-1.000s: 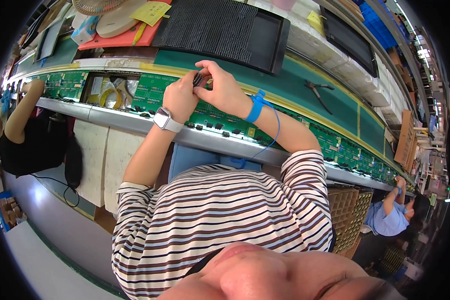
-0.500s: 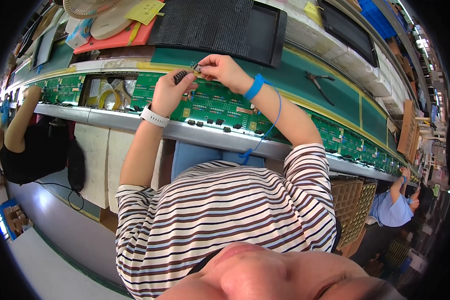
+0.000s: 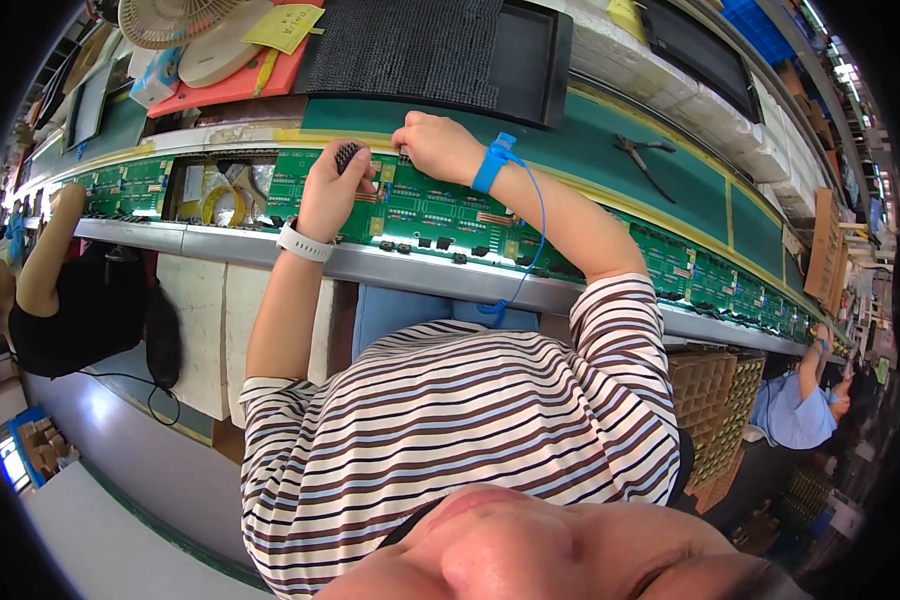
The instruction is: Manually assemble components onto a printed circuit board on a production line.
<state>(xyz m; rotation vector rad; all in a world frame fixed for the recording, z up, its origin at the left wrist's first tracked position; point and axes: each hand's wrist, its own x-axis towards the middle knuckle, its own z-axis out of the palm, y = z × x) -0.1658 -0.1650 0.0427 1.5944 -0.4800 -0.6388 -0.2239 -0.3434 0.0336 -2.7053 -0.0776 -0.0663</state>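
My left hand (image 3: 332, 195) is closed around a small bunch of black components (image 3: 346, 157), which stick out above the thumb. It hovers over the green circuit board (image 3: 440, 205), near that board's left end. At the board's far edge my right hand (image 3: 438, 146) has its fingers curled down in a pinch. A small black component (image 3: 404, 157) shows just under those fingertips, at the board's surface; the fingers hide most of it. Around my right wrist is a blue strap (image 3: 494, 165) with a coiled cord. Several black parts (image 3: 425, 243) stand along the board's near edge.
Beyond the board lies a black tray (image 3: 405, 60) filled with rows of small dark parts. Pliers (image 3: 644, 165) rest on the green mat to the right. Left of the board, an opening holds a yellow tape roll (image 3: 222, 203) and a brush. Other people work at both ends of the line.
My hands have moved apart. The right one has carried a small black component from beside the left hand down to the board's far edge. My left hand has shifted slightly left and lower.
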